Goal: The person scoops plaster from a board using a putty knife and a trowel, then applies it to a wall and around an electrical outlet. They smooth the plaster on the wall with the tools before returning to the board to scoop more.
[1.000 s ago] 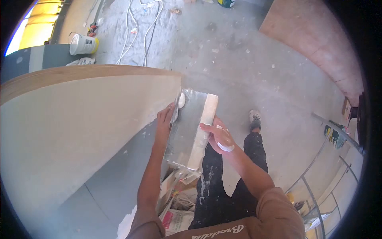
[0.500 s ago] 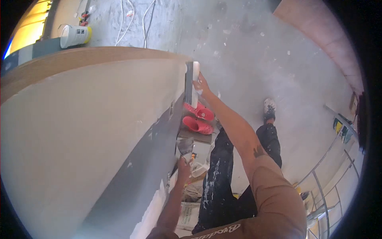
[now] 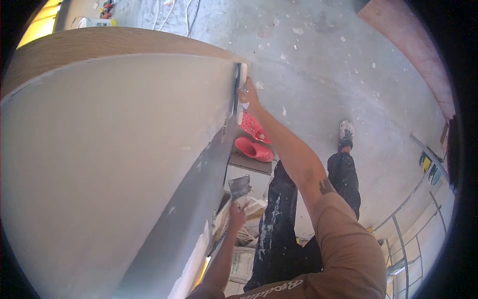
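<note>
My right hand (image 3: 251, 95) is closed on the pale handle of a long smoothing blade (image 3: 240, 94), whose dark edge lies against the wall's right end. Pale filler covers much of the wall (image 3: 124, 134), with a grey uncoated band (image 3: 174, 224) below it. Lower down, my left hand (image 3: 237, 215) grips a putty knife (image 3: 239, 187) by its handle, its broad metal blade pointing up and smeared with filler. The knife is apart from the wall.
Red clogs (image 3: 255, 149) sit on a ledge (image 3: 250, 163) between the hands. A paper sack (image 3: 242, 264) lies below. Metal railings (image 3: 403, 239) and a bucket (image 3: 432, 169) are at the right. Cables (image 3: 189, 17) cross the floor near a white bucket (image 3: 94, 23).
The view has shifted. The long blade has turned more edge-on against the wall, with my right hand still on it. My left hand still holds the putty knife.
</note>
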The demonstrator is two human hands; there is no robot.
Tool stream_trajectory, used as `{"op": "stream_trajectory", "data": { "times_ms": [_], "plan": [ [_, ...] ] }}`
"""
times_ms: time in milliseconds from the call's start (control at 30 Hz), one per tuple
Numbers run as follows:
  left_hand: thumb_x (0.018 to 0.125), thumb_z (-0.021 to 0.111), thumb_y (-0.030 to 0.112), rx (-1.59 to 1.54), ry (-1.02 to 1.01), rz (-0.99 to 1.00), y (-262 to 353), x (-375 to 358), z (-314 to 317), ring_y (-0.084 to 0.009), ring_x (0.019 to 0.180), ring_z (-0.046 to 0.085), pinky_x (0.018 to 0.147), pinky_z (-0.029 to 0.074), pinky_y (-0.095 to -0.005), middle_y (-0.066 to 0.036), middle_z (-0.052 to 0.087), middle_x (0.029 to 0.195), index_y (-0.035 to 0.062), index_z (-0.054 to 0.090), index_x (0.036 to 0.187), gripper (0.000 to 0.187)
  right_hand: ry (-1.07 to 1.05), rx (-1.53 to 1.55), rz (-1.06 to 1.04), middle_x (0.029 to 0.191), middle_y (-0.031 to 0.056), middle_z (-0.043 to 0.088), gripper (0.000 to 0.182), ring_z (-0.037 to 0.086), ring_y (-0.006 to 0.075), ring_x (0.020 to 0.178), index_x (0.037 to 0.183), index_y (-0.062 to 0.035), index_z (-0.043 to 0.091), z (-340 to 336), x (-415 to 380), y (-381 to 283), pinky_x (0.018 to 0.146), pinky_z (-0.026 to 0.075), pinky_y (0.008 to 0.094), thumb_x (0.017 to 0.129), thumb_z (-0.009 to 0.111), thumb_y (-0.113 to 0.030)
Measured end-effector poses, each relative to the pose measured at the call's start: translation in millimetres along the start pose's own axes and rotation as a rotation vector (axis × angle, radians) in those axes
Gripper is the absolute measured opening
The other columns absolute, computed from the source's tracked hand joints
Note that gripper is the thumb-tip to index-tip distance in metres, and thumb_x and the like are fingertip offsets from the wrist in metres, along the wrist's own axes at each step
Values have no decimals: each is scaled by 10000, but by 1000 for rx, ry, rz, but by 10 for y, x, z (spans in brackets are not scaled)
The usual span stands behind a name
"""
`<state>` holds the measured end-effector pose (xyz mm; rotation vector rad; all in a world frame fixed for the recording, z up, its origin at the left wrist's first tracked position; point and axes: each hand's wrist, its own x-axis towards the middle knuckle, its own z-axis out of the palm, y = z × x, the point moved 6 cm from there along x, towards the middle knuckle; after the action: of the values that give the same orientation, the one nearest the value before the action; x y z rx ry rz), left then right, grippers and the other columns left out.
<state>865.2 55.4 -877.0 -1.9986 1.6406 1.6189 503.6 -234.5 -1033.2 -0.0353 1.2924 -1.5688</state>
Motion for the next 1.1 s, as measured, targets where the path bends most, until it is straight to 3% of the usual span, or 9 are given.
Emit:
{"op": "stream_trajectory", "data": {
  "times_ms": [33,167,267,367,433,667,867,933,1100],
  "plan": [
    [866,672,49,1,0,2,-160,-8,23,-310,977,626,866,474,-413,-205,650,1072,-12,526,1204,373,7,-204,-29,1105,132,564,506,538,220,1024,1332,-35,439,57,-110,-199,940,441,343,857,612,-58],
    [867,689,104,102,26,-112,301,-148,7,-317,950,620,847,473,-438,-209,643,1051,-22,523,1198,391,46,-362,-174,1111,129,557,513,526,216,1033,1345,-21,426,16,-79,-162,942,432,337,862,599,-35],
    [868,698,143,200,36,-36,303,-211,57,-332,905,607,828,468,-464,-215,630,1040,-38,507,1212,433,-32,-289,-383,865,46,538,426,508,132,660,1292,-59,415,122,-276,-443,543,429,286,890,549,-21],
    [865,696,131,-87,5,4,374,-252,161,-330,878,585,817,465,-445,-205,610,989,-59,485,1225,459,-62,-222,-159,903,56,549,438,532,153,738,1307,-60,412,250,-612,-808,635,456,305,894,557,-45],
    [856,695,104,220,113,252,397,-305,149,-304,840,557,799,457,-417,-187,597,916,-58,491,1200,432,-117,-182,-171,1232,165,554,545,516,219,1132,1385,10,385,365,-773,-1012,993,407,337,874,573,-12],
    [856,680,103,120,-35,-70,464,-573,150,-364,1000,583,903,451,-434,-250,603,1070,-100,444,1293,536,-40,-336,-326,1056,228,633,492,648,321,969,1339,-77,408,687,-1191,-1557,849,501,415,870,556,-50],
    [874,645,85,367,177,362,799,-959,56,-377,975,608,846,462,-463,-206,644,1004,-55,531,1185,359,-16,-382,-363,1069,237,624,520,640,387,1007,1324,-82,428,1010,-1700,-2208,865,494,430,834,603,-63],
    [904,625,107,350,29,-29,1201,-1017,-35,-383,962,615,852,472,-461,-191,653,1000,-64,538,1210,361,-72,-316,-407,1057,237,624,521,637,393,1005,1319,-70,429,1046,-1878,-2404,872,489,431,830,608,-63],
    [920,630,203,-187,0,-94,986,-958,-290,-261,874,641,805,521,-398,-122,671,1045,16,580,1181,326,-129,-273,-420,1235,166,582,451,553,281,1168,1324,-15,447,582,-2541,-2937,1009,423,381,907,602,-91]
  ]
}}
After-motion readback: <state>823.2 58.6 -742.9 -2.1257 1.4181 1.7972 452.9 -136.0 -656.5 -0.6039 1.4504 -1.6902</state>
